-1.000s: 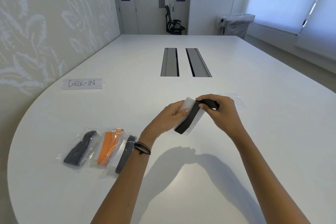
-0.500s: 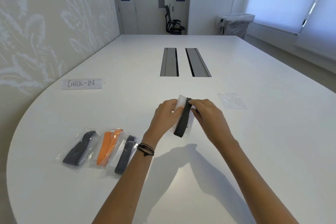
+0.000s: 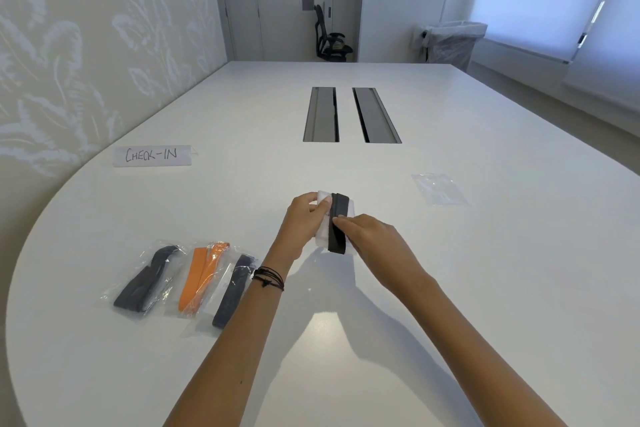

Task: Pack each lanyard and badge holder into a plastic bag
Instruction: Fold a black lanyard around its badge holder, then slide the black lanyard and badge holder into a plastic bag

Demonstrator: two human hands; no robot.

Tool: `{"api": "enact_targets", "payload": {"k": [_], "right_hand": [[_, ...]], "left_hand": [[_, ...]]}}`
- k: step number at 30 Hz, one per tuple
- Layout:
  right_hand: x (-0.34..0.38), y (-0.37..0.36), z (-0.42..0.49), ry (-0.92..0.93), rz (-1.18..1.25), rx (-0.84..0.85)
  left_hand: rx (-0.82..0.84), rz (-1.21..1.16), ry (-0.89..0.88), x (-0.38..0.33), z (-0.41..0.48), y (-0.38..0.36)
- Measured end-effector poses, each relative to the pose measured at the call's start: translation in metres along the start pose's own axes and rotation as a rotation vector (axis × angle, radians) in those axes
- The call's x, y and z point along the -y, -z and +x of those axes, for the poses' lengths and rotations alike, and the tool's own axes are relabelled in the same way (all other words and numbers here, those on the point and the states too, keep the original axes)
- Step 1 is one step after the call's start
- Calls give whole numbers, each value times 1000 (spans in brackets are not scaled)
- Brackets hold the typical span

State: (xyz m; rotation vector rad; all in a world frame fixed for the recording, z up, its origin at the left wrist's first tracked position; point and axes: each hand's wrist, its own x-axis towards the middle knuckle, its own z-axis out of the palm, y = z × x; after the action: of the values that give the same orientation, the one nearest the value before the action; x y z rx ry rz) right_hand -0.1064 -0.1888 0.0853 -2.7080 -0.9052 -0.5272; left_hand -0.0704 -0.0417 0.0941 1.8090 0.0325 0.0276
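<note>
Hands meet over the near middle of the white oval table [image 3: 450,288], holding 1 bundle between them. The left hand [image 3: 304,215] curls its fingers round the left edge of the clear rectangular plastic badge holder [image 3: 322,232], thumb on top. The right hand [image 3: 367,239] reaches in from the right with its fingers fairly straight, their tips pressing on the middle of the folded black fabric lanyard [image 3: 338,236]; its thumb is hidden.

1 second ago the lanyard crossed the holder on a slant, its far end bent off to the right inside the right hand's grip. Half a second ago that hand pinched the far end. Now the far end is free and the right fingertips have come down to the strap's middle. The empty clear plastic bag [image 3: 440,189], then partly behind the right hand, now lies in full view, well apart to the right.

The lanyard lies flat on the holder's face, its long axis running almost straight away from the person, in line with the holder's own length.

To the left, 3 packed clear bags lie side by side: dark grey [image 3: 145,282], orange [image 3: 202,276], dark grey [image 3: 232,293]. Black cord bracelets [image 3: 268,279] ring the left wrist. Farther left stands a white paper sign lettered CHECK-IN [image 3: 152,155].
</note>
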Motion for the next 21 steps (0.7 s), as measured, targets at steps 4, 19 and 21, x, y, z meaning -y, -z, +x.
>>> {"api": "enact_targets", "payload": {"k": [4,19,21], "right_hand": [[-12,3,-4,-42,127,54],[-190,-42,-1,-642,336,-217],[-206,-51,2,-662,256,-71]], "left_hand": [[139,-12,94,13,3,-6],[241,43,182,42,10,-28],[283,64,190,44,10,-28]]}}
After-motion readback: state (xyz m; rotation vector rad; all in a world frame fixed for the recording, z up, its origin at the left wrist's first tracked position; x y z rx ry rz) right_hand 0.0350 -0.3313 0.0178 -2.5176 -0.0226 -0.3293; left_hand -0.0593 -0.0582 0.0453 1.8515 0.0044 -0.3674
